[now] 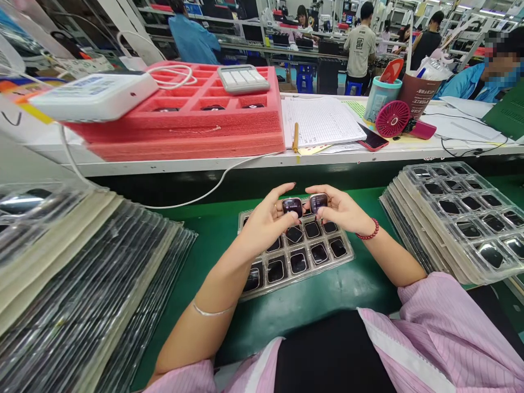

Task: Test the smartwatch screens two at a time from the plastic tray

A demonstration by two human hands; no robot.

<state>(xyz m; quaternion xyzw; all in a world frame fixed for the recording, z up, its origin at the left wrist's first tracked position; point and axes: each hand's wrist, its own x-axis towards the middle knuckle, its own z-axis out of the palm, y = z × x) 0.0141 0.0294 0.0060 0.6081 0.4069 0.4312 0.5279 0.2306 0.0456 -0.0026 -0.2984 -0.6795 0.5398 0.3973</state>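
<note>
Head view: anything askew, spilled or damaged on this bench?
One oddity: the white cable loops off the shelf and droops low, left of the tray, so it might snag. No spill shows. The watches held by the left hand and right hand are too small to check for scratches.

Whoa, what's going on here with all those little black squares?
A person is holding up two small, dark-faced squares that look like watch faces: the left hand has one square, and the right hand has the other square. Under the hands, a clear tray holds more dark squares, on a green work surface. Stacked trays stand on both sides.
</note>
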